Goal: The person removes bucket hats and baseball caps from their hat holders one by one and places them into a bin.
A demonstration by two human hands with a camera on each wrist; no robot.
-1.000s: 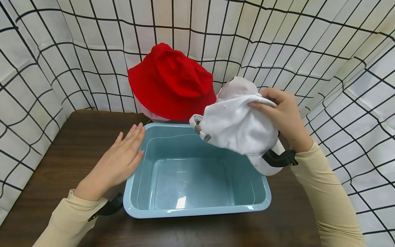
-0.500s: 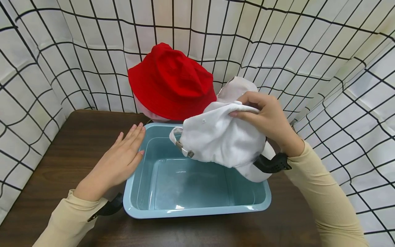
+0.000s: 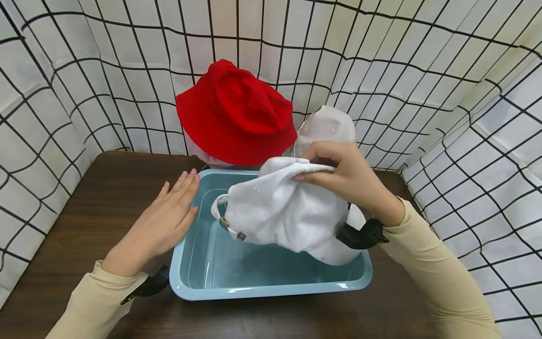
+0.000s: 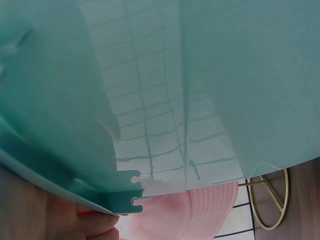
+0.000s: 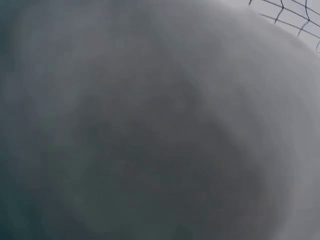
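White cap [image 3: 283, 212] pinched by the right hand [image 3: 349, 176] hangs over the blue tub [image 3: 271, 290].

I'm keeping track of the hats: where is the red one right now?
In the head view, the red bucket hat sits slightly left of centre, beyond the blue tub and left of the rear pale cap.

A brown wooden table [image 3: 106, 202] carries a blue tub [image 3: 271, 290]. Beyond the tub's far edge, a gold wire ring [image 4: 273, 194] shows by the table, its footing unclear.
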